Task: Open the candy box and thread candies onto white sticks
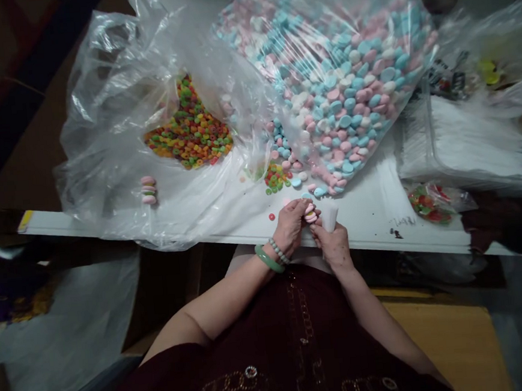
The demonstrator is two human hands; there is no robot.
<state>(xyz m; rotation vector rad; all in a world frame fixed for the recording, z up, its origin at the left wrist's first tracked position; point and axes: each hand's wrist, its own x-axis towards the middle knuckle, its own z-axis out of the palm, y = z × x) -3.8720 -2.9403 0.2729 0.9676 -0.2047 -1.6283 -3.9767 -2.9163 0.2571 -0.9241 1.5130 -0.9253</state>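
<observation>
White tabletop [371, 223] crowded with candy bags; our left hand [290, 226] pinches a small candy stack [310, 213] at its edge; right hand [335, 244] grips a clear sleeve [329, 215] beside it, mouth toward the stack.

A white counter [371, 223] carries a large clear bag of pink, blue and white candies [346, 80], a flatter bag of multicoloured rings [188, 132], loose candies [282, 176] and a white stack [465, 143].
</observation>
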